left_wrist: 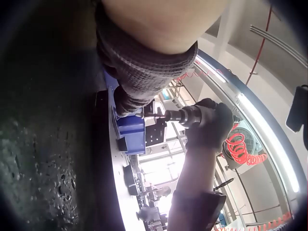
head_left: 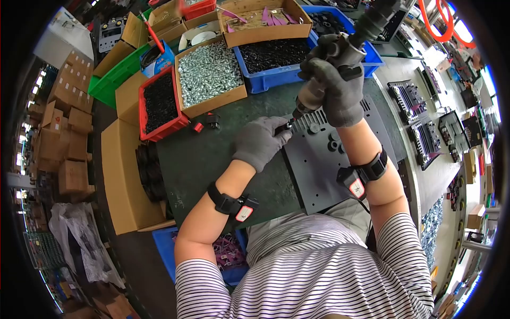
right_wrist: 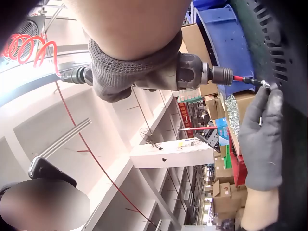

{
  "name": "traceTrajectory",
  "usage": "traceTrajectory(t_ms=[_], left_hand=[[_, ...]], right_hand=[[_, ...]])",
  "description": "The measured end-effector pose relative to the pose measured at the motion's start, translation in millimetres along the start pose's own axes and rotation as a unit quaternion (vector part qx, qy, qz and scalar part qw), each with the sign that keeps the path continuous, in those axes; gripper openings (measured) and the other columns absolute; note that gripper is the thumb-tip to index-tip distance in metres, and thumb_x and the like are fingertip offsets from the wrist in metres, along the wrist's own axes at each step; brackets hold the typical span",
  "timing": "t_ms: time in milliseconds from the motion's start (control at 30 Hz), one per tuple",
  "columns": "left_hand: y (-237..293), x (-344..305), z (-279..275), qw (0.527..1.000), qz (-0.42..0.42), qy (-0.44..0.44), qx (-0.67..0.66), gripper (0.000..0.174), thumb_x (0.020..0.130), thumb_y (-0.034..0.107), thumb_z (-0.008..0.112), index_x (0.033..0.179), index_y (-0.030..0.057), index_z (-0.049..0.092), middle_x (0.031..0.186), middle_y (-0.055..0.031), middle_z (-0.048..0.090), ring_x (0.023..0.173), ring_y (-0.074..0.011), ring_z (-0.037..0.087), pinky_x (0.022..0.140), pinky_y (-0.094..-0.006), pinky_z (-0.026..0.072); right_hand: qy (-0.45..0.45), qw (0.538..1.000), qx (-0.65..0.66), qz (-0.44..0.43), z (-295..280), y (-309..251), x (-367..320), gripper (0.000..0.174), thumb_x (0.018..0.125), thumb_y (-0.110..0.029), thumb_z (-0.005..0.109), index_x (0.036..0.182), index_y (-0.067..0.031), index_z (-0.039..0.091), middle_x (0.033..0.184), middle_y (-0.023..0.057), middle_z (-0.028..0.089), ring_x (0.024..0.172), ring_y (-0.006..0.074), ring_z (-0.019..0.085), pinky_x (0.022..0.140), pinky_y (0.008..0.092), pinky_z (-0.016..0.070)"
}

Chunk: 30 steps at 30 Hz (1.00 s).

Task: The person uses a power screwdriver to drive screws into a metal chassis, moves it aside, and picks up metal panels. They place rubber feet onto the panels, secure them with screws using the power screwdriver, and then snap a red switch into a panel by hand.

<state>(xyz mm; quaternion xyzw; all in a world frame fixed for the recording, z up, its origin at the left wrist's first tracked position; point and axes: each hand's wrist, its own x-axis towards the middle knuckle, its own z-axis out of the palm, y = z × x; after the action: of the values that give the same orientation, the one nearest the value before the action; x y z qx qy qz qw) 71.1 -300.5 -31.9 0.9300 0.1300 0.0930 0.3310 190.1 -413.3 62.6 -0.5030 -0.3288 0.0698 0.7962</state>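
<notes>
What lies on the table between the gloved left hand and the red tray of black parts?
In the head view, a small red-and-black part lies between the left hand and the red tray.

no writing can be read. the white tag (head_left: pixel 244 213) on the left wrist strap and the white tag (head_left: pixel 357 188) on the right wrist strap each carry a dark mark too small to make out. the blue carton (head_left: pixel 159 59) just left of the box of silver screws (head_left: pixel 209 72) bears only blurred print.
</notes>
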Motion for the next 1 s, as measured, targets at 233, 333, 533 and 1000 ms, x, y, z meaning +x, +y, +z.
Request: traceTrajectory(t_ms=[233, 333, 533, 1000], left_hand=[[-2.9, 1.9, 7.1, 0.999, -0.022, -0.011, 0.031, 0.037, 0.077, 0.039, 0.067, 0.101, 0.0098, 0.066, 0.096, -0.0094, 0.064, 0.09, -0.0265, 0.06, 0.078, -0.0368, 0.0481], [-0.1, 4.6, 4.8, 0.999, -0.004, 0.004, 0.037, 0.039, 0.076, 0.041, 0.067, 0.1, 0.0091, 0.065, 0.1, -0.0099, 0.064, 0.091, -0.0264, 0.061, 0.078, -0.0371, 0.0481], [-7.0, 4.9, 13.1, 0.997, 0.046, 0.052, 0.02, 0.026, 0.075, 0.025, 0.07, 0.095, 0.0087, 0.067, 0.082, -0.0114, 0.065, 0.073, -0.0263, 0.062, 0.066, -0.0356, 0.049], [-32.6, 9.6, 34.7, 0.984, 0.02, 0.018, -0.174, 0.024, 0.083, 0.023, 0.063, 0.099, 0.006, 0.064, 0.075, -0.0018, 0.062, 0.056, -0.0123, 0.051, 0.051, -0.0266, 0.0427]], right_hand=[[-0.071, 0.993, -0.092, 0.022, 9.3, 30.4, 2.8, 0.031, 0.076, -0.003, 0.058, 0.105, -0.0013, 0.049, 0.079, 0.0068, 0.055, 0.069, 0.0167, 0.058, 0.063, 0.0314, 0.0501], [-0.077, 0.994, -0.064, 0.037, 10.6, 37.2, 6.1, 0.027, 0.074, -0.002, 0.062, 0.098, -0.0034, 0.05, 0.078, 0.0029, 0.054, 0.068, 0.0121, 0.055, 0.062, 0.0279, 0.0474], [-0.093, 0.989, 0.012, 0.116, 12.1, 35.8, 2.6, 0.026, 0.073, -0.002, 0.064, 0.094, -0.0085, 0.05, 0.075, -0.0034, 0.05, 0.065, 0.006, 0.048, 0.057, 0.0221, 0.0432], [-0.073, 0.984, 0.091, 0.138, 8.8, 29.0, -13.7, 0.04, 0.07, 0.001, 0.066, 0.106, -0.0044, 0.049, 0.076, 0.0023, 0.054, 0.059, 0.0104, 0.055, 0.05, 0.0255, 0.046]])
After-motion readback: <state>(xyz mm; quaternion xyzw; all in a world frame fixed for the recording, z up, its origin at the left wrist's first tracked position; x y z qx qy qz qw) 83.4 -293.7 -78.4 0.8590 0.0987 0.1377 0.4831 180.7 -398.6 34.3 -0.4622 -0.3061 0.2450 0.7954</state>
